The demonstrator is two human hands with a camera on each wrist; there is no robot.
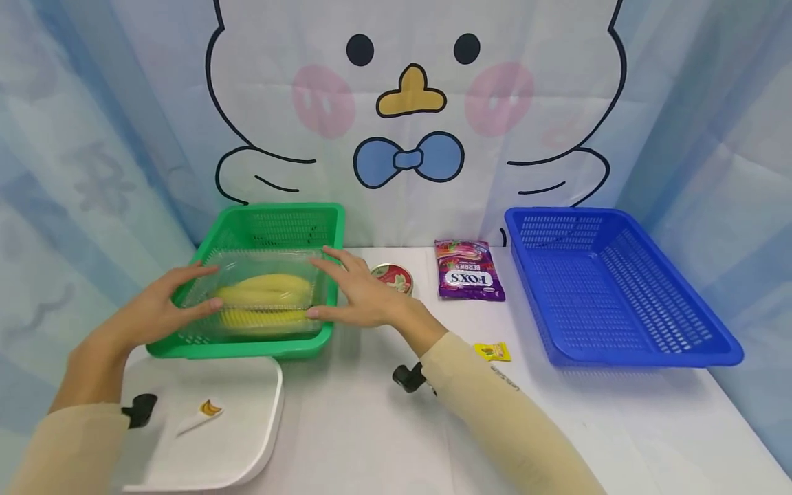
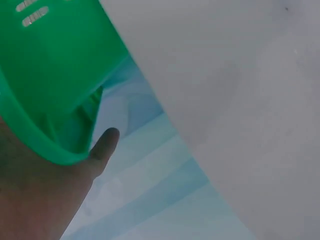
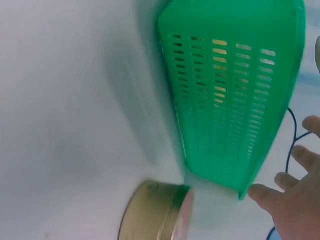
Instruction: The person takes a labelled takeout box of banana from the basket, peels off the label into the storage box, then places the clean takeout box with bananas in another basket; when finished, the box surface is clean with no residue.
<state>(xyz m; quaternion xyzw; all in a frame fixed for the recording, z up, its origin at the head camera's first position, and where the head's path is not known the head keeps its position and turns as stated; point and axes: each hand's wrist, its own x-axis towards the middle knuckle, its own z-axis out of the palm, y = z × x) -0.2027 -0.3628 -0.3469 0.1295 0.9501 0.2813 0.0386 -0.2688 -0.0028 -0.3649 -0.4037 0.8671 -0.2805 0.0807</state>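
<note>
A clear plastic box with yellow bananas inside sits in the green basket. My left hand is at the box's left side, thumb and fingers extended and apart. At its right side is my right hand, fingers spread, thumb near the front right corner. Firm contact with the box cannot be made out. In the left wrist view, my left thumb shows beyond the green rim. The right wrist view shows the right fingers spread beside the basket's edge.
A white tray bearing a banana-picture label stands in front of the basket. To the right are a round tin, a purple Fox's sweets bag, a small yellow packet and a blue basket. A curtain hangs behind.
</note>
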